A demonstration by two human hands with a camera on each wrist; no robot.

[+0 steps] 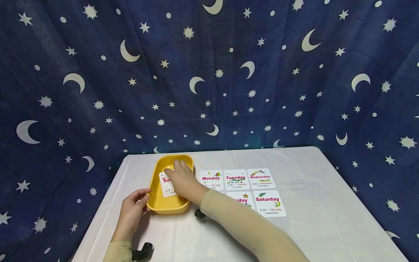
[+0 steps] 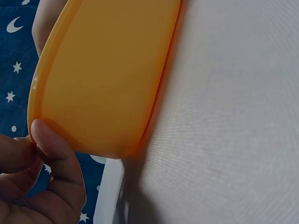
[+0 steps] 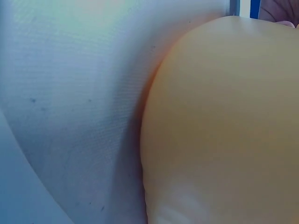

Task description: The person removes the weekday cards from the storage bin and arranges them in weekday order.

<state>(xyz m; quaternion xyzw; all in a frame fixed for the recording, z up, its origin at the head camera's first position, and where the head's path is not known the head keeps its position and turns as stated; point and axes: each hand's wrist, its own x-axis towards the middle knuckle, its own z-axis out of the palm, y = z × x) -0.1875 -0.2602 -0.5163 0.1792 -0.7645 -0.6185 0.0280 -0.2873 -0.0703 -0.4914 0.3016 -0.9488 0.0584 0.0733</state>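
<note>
A yellow plastic tray with rounded corners stands at the left of the table in the head view. My left hand pinches its near-left rim; in the left wrist view the thumb presses the outer wall. My right hand reaches inside the tray over a white card printed with red letters beginning "Su". The hand covers the card's right part, and I cannot tell whether its fingers grip the card. From the right wrist, the tray wall fills most of the view.
Right of the tray lie weekday cards in two rows: Monday, Tuesday, Wednesday, then Friday and Saturday nearer me. My right sleeve crosses the near row. A dark star-and-moon curtain hangs behind the white table.
</note>
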